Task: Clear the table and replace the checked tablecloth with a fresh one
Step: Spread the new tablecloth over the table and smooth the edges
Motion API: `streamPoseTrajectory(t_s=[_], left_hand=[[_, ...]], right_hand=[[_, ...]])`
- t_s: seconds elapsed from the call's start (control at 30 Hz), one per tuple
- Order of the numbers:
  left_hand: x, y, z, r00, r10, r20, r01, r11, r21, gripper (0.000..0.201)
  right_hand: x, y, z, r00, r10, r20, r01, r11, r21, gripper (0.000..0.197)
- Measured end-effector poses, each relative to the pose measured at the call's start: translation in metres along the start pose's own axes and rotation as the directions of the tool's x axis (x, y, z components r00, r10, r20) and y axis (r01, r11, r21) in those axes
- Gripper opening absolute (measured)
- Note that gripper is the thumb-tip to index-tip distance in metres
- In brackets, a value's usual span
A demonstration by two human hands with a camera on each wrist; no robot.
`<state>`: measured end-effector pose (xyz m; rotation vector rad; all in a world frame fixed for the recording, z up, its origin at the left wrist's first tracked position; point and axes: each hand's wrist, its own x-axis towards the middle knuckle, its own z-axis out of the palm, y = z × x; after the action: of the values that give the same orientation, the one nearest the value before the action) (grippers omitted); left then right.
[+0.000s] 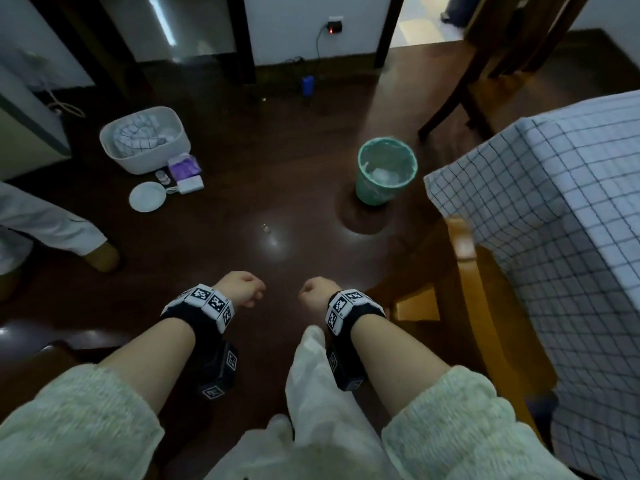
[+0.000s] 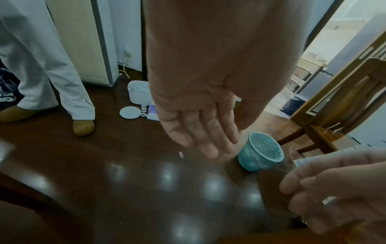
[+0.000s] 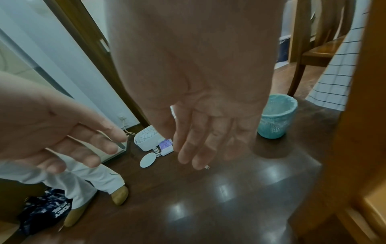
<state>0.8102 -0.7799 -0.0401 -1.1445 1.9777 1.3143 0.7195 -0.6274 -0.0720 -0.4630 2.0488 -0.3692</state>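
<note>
Meanwhile, both hands hang empty above the dark wooden floor [image 1: 242, 216]: the left hand [image 1: 242, 289] and the right hand [image 1: 317, 292] look loosely curled from the head camera, while the wrist cameras show fingers [image 2: 200, 132] fairly straight and relaxed, gripping nothing. Right of the green wastebasket [image 1: 386, 171], the checked tablecloth [image 1: 554, 202] drapes over a corner of the bench, with a wooden chair [image 1: 467, 265] tucked against its hanging edge. Well to the left of the wastebasket, a white tub [image 1: 145, 140] holds folded checked cloth; a white plate [image 1: 147, 196], a small jar [image 1: 162, 175] and a purple-and-white tissue pack [image 1: 185, 171] lie on the floor just beside the tub. Farther left still, another person's white trouser leg [image 1: 45, 223] and tan slipper [image 1: 104, 256] stand on the floor.
</note>
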Motion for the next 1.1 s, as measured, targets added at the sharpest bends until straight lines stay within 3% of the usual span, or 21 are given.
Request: streamPoseTrajectory(t_s=[0.23, 0.47, 0.87, 1.1], left_hand=[[0.055, 0.043, -0.043, 0.998, -0.058, -0.011, 0.057, 0.996, -0.072, 0.016], [0.101, 0.051, -0.104, 0.993, -0.118, 0.014, 0.119, 0.981, -0.154, 0.021], [0.238, 0.062, -0.29, 0.982, -0.19, 0.017, 0.189, 0.961, -0.204, 0.021], [0.295, 0.059, -0.375, 0.965, -0.26, -0.019, 0.247, 0.935, -0.255, 0.019]], right_hand=[[0.068, -0.036, -0.061, 0.999, 0.025, 0.04, -0.022, 0.998, -0.063, 0.029], [0.135, -0.09, -0.093, 0.993, 0.046, 0.106, -0.029, 0.987, -0.159, 0.032], [0.308, -0.276, -0.143, 0.986, 0.0, 0.168, 0.03, 0.984, -0.178, 0.028], [0.377, -0.358, -0.157, 0.97, -0.044, 0.238, 0.088, 0.98, -0.176, 0.026]])
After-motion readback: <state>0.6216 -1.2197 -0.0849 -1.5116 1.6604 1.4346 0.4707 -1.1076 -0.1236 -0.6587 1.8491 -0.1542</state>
